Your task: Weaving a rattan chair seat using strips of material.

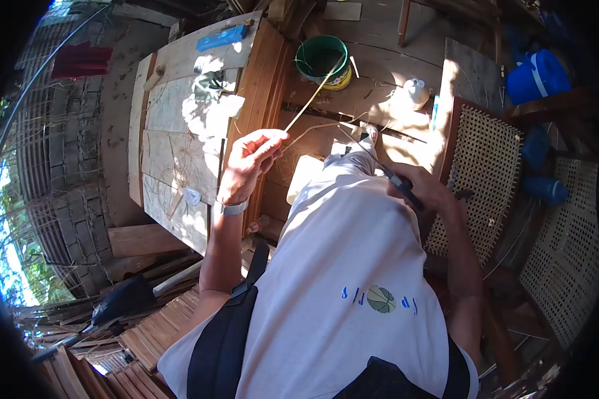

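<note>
Near the middle, my left hand [249, 159] pinches a thin pale cane strip [307, 105], which runs up toward the green bucket; a further bent strip crosses below it. At the right of my lap, my right hand [429, 189] grips a black-handled tool [404, 187], with a thin dark length extending up-left from it; I cannot make out whether that is a blade. Beside my right hand stands a woven cane panel in a wooden frame [478, 153].
A sunlit wooden bench [160, 159] at left holds a blue object [221, 38] and scraps. Ahead are the green bucket [316, 50] and a white jug [414, 94]. At right are a blue bucket [538, 76], a blue bottle [544, 190] and another cane panel [562, 246].
</note>
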`<state>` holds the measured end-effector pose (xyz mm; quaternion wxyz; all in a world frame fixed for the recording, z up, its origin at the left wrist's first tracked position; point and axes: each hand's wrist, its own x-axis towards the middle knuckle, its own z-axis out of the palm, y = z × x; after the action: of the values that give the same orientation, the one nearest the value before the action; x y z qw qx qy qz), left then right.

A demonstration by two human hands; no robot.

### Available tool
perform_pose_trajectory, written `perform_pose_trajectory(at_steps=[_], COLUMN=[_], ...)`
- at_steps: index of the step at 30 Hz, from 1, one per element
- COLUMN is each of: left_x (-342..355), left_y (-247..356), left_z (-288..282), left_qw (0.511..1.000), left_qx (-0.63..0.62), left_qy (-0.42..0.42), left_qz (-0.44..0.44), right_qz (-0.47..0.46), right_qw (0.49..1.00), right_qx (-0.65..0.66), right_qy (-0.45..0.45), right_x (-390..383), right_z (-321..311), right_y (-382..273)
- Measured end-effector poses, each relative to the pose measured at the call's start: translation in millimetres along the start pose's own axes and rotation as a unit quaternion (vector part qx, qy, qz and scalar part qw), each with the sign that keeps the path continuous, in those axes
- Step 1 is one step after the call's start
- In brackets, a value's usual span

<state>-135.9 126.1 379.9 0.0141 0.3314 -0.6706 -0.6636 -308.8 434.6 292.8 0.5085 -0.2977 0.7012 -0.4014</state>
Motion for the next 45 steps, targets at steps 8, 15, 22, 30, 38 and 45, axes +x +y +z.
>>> perform_pose_trajectory(at_steps=[8,15,22,30,38,45], left_x=[29.4,82.5,144.9,185.2,158.9,110.2], left_y=[0.9,16.5,57.3,72.5,62.1,163.0], left_z=[32.1,53.6,73.2,79.8,103.9,144.0], left_qw=[0.997,0.987,0.955,0.894,0.898,0.817], left_qx=[0.006,-0.026,0.054,0.181,0.109,0.274], left_qy=[-0.080,-0.159,-0.291,-0.407,-0.420,-0.454], left_qz=[-0.012,-0.016,0.011,0.042,0.071,0.227], right_qz=[-0.136,-0.055,-0.038,0.010,0.046,0.014], right_qw=[0.987,0.946,0.896,0.810,0.743,0.678], right_qx=[0.028,0.212,0.216,0.061,0.139,0.265], right_qy=[0.075,0.237,0.387,0.583,0.654,0.686], right_x=[40.2,74.9,79.7,37.6,-78.0,-162.7], right_z=[9.7,-8.7,-38.0,-50.2,-38.8,-8.0], right_y=[-17.7,-66.2,-94.9,-57.7,-51.9,-88.5])
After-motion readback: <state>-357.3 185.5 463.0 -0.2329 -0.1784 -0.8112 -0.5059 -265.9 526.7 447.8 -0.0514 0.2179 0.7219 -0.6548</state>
